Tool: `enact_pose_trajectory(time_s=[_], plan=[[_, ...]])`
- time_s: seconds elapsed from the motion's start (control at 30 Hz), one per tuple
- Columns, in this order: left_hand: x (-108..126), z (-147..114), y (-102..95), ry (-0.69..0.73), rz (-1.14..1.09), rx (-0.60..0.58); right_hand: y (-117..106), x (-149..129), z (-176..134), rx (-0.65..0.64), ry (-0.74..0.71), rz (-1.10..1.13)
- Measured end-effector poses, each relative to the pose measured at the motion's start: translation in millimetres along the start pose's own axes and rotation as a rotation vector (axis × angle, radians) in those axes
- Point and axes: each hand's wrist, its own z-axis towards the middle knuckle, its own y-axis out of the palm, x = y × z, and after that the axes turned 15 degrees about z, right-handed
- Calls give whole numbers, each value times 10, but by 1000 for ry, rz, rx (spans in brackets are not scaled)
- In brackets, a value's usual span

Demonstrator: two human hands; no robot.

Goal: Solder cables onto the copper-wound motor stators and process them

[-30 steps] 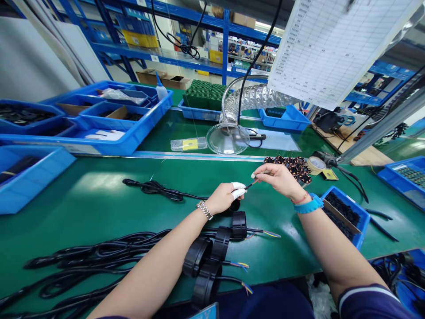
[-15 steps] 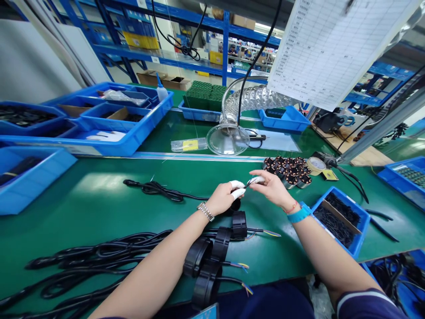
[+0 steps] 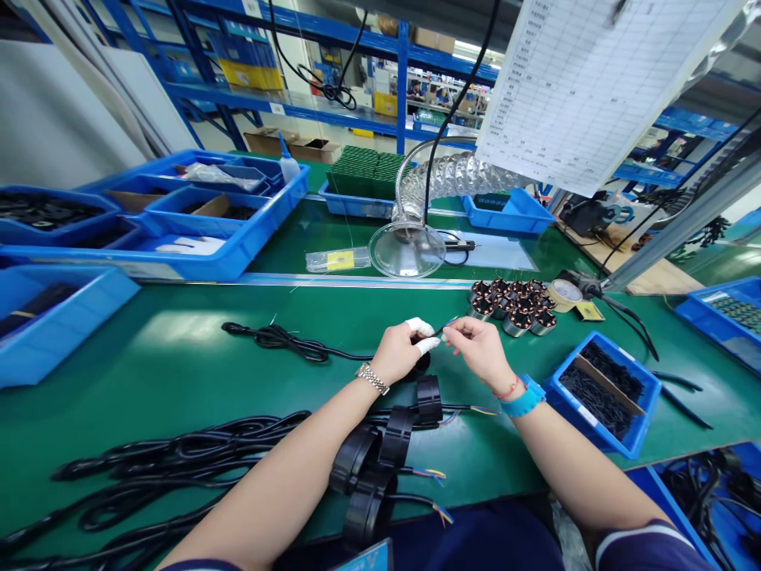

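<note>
My left hand (image 3: 405, 347), with white covers on its thumb and finger, is closed on the end of a black cable (image 3: 348, 354). A black round housing on that cable is partly hidden under the hand. Against it, my right hand (image 3: 474, 346) pinches at the cable's thin wires (image 3: 450, 322); fingertips of both hands nearly meet. The cable's coiled part (image 3: 288, 341) lies to the left on the green bench. Nearer my body lie several more cables (image 3: 178, 452) with black round housings (image 3: 365, 507) and bare-ended coloured wires (image 3: 441, 511).
Copper-wound motor stators (image 3: 518, 305) stand grouped beyond my right hand, beside a tape roll (image 3: 564, 293). A divided blue bin (image 3: 639, 432) of small black parts sits right, near black-handled pliers (image 3: 683, 400). A clear fume hood (image 3: 407, 252) hangs ahead. Blue trays (image 3: 238, 258) fill the left back.
My right hand has shifted slightly left and down, its fingers now curled in closer to the left fingertips. My left hand stays nearly in place on the cable.
</note>
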Motion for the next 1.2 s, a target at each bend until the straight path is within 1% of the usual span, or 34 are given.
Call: enact_pose_trajectory(time_s=[0.07,0.17,0.23,0.3,0.33,0.4,0.47,0.53,0.57,0.6,0.67,0.73,0.8,0.93,1.03,1.13,1.2], plan=[[-11,18,18,-4,24,1,15,9,-3,14,9,12],[39,81,31,-7,108,-18,50,60,-14,29,79,92],[110,145,-24,15,185,-87,84,135,-11,23,100,148],[157,210,-184,45,262,-183,117,233,11,7,89,144],[152,230,-313,55,300,-231,129,283,30,-3,80,121],[58,218,-662,48,382,-311,135,368,79,-25,72,61],[-146,120,-1081,4,479,-386,117,425,134,-54,85,12],[-413,-38,-1482,-80,593,-429,89,451,184,-86,116,-20],[-550,-123,-1649,-117,641,-442,79,455,205,-103,137,-34],[-678,-203,-1785,-138,677,-458,76,455,225,-123,162,-44],[-891,-323,-1955,-131,726,-468,91,448,262,-161,215,-49],[-1043,-371,-2016,-112,773,-455,131,436,303,-188,260,-42],[-1154,-343,-2022,-115,828,-411,183,429,358,-210,278,-35],[-1346,-133,-2007,-173,955,-256,314,459,549,-264,263,-49],[-1463,74,-1975,-243,1058,-119,444,505,769,-250,232,-119],[-1480,246,-1913,-292,1123,-34,554,502,979,-225,192,-220],[-1400,284,-1888,-290,1145,-18,572,444,1037,-210,180,-288]])
